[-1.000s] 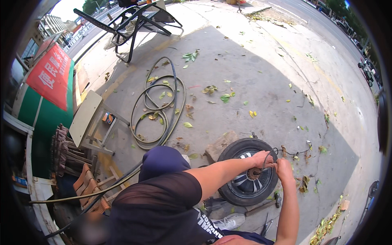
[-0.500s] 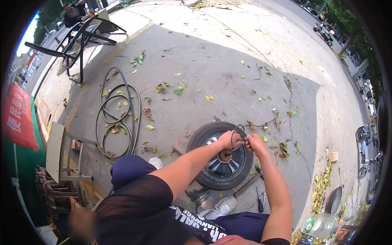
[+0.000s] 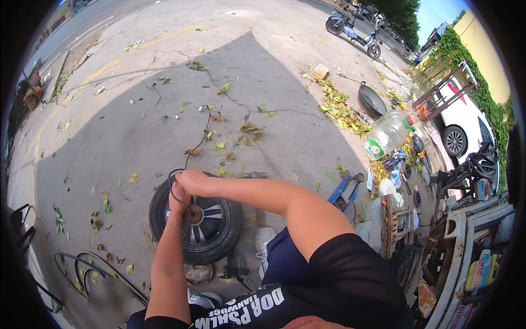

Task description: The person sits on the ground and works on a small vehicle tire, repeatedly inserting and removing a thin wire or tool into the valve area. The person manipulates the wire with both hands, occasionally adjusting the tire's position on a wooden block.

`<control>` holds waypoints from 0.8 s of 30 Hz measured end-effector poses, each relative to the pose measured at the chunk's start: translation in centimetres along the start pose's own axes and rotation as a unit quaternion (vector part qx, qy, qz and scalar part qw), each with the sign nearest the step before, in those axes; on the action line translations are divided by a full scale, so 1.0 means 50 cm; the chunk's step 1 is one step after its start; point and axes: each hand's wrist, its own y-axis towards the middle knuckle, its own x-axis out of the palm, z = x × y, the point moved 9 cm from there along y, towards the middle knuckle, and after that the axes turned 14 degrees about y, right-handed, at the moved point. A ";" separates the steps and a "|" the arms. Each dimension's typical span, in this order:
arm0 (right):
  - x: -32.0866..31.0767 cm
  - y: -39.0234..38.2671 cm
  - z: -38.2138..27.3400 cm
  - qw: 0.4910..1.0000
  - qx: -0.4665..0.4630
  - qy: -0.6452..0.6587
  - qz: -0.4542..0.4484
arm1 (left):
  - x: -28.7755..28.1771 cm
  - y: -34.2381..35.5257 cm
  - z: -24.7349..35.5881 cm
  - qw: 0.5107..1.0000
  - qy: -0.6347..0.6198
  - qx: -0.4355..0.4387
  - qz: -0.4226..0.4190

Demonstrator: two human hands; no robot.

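Observation:
A wheel with a black tyre (image 3: 229, 233) and a silver-spoked hub (image 3: 198, 233) lies flat on the ground before me. Over its far left rim, both my hands meet on a thin black cable (image 3: 188, 158). The cable loops beside the hub and trails away across the concrete. My left hand (image 3: 178, 198) has its fingers closed around the cable near the hub. Just beyond it, touching it, my right hand (image 3: 193, 182) pinches the cable too. The exact grip of the fingertips is hidden behind the hands.
A coiled hose (image 3: 90, 268) lies at lower left. To the right are a blue metal tool (image 3: 345, 189), a big clear plastic bottle (image 3: 386, 135), a black pan (image 3: 372, 100) and piled scrap. Farther off stand a scooter (image 3: 355, 31) and a white car (image 3: 466, 118).
My view has swung to the right, so the wheel and hands now appear farther left and the scrap pile shows. Both hands remain together on the cable.

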 end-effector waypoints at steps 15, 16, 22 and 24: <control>0.027 0.014 -0.058 0.960 -0.143 -0.188 -0.151 | 0.023 -0.002 -0.041 0.999 -0.004 -0.036 -0.038; 0.029 0.018 -0.058 0.964 -0.135 -0.182 -0.137 | 0.018 -0.004 -0.046 0.999 -0.014 -0.039 -0.022; 0.009 0.028 0.018 0.998 0.014 -0.055 -0.017 | -0.019 0.005 0.010 0.999 -0.003 -0.016 -0.029; 0.010 0.037 0.062 0.998 0.047 -0.044 0.012 | -0.012 0.008 0.016 0.998 -0.009 -0.025 -0.054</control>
